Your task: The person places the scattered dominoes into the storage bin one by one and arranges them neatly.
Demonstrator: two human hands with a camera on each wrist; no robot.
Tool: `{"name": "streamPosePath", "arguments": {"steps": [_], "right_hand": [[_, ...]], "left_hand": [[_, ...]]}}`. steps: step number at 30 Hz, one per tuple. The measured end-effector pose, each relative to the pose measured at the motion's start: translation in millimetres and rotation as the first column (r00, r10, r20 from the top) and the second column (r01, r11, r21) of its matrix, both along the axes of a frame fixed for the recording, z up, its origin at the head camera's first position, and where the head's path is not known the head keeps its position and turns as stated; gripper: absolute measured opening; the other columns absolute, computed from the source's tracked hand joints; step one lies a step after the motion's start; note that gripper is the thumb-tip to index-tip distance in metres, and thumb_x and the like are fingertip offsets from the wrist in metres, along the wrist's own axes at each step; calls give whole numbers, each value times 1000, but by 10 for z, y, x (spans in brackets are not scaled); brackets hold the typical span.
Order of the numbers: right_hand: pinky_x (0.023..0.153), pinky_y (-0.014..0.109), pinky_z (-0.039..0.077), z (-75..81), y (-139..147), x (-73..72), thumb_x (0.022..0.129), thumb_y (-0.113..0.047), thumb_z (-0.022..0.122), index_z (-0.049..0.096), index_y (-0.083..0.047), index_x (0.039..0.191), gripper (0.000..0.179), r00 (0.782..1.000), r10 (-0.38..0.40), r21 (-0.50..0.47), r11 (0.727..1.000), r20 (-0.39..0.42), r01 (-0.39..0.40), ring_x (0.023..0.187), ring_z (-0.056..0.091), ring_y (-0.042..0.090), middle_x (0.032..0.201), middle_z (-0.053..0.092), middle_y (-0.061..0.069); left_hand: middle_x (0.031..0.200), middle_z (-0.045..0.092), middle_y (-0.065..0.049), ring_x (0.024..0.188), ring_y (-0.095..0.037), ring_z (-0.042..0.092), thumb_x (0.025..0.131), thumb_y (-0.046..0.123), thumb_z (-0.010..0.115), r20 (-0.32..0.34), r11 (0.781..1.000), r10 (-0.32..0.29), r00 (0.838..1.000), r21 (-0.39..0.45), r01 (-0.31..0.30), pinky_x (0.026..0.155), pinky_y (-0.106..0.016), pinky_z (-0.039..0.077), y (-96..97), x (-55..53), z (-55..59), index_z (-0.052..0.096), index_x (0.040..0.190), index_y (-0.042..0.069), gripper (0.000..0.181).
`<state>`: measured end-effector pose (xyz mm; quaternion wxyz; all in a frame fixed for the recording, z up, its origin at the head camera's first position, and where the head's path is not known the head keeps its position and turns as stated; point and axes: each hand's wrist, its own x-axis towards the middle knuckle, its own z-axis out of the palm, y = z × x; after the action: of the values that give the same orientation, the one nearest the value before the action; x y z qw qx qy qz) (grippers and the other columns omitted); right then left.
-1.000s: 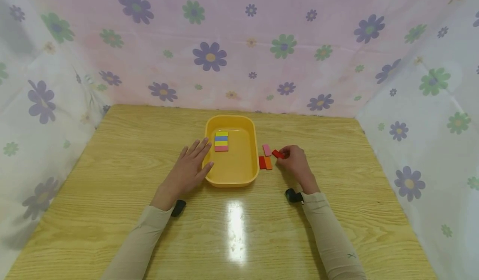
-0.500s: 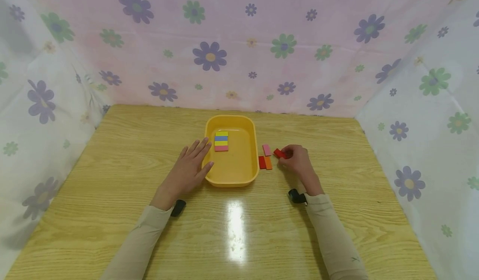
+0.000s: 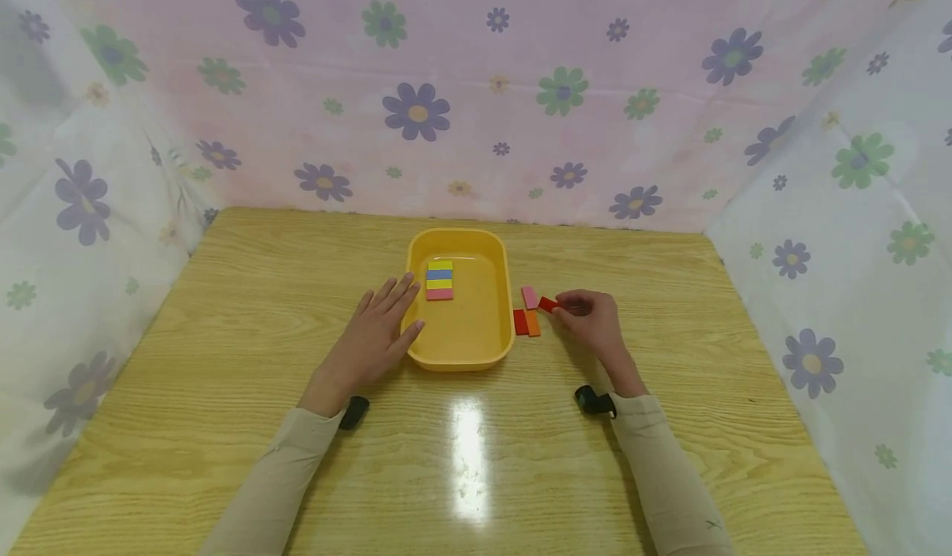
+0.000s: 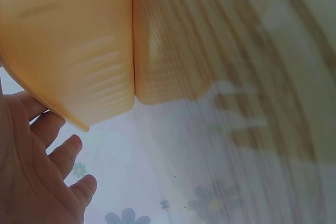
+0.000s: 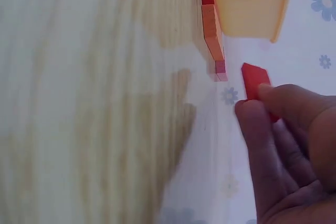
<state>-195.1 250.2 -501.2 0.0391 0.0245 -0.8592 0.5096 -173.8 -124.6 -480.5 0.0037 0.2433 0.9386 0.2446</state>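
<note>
My right hand (image 3: 592, 318) pinches a red block (image 3: 549, 304), flat and oblong, between thumb and fingers; the right wrist view shows this red block (image 5: 255, 81) held above the table. Just left of it lie a pink block (image 3: 529, 297), an orange block (image 3: 532, 324) and a second red block (image 3: 521, 322), which sits against the tray's right side. My left hand (image 3: 372, 333) rests with extended fingers on the left rim of the yellow tray (image 3: 461, 366). In the left wrist view, fingers (image 4: 65, 156) touch the tray's rim from outside.
Inside the tray, a row of yellow, blue, yellow and pink blocks (image 3: 440, 281) lies at the upper left. The wooden table (image 3: 357, 490) meets flowered cloth (image 3: 461, 85) at the back and sides. A black wrist camera (image 3: 591, 400) sits under the right wrist.
My right hand draws the red block slightly right, then brings it back left, close to the pink block. The left hand and the tray stay in place.
</note>
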Motion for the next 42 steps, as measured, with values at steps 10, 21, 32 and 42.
{"name": "streamPosePath", "arguments": {"steps": [10,21,32,42], "right_hand": [[68,29,62,-1,-29,70,90,-3,77,71,10,114,28,1000,-16,-244,970,1,16,83,71,1,110,72,30],[67,29,62,-30,-218,148,87,-1,80,61,22,117,43,997,-70,-481,875,-12,56,78,76,9,89,78,-6],[66,27,61,141,-448,266,86,0,80,64,20,114,38,996,-72,-513,858,-51,36,79,75,9,89,78,-7],[72,42,63,311,-674,301,86,-4,81,71,11,112,31,998,-26,-493,870,-53,-3,85,76,13,96,79,-2]], "left_hand": [[170,18,-9,157,-34,15,108,42,45,7,1000,0,1000,-4,0,124,-61,9,-2,6,2,27,161,7,66],[170,17,-9,157,-35,15,109,42,45,1,1000,-2,1000,-18,2,124,-62,10,-12,-8,-22,27,161,6,66],[171,16,-8,157,-35,14,109,42,44,0,1000,-5,1000,-10,5,124,-62,9,-1,-13,-28,27,161,6,66],[170,17,-9,157,-35,13,108,40,45,-10,1000,-6,1000,-15,6,124,-62,9,-1,-15,-17,28,161,6,65]]}}
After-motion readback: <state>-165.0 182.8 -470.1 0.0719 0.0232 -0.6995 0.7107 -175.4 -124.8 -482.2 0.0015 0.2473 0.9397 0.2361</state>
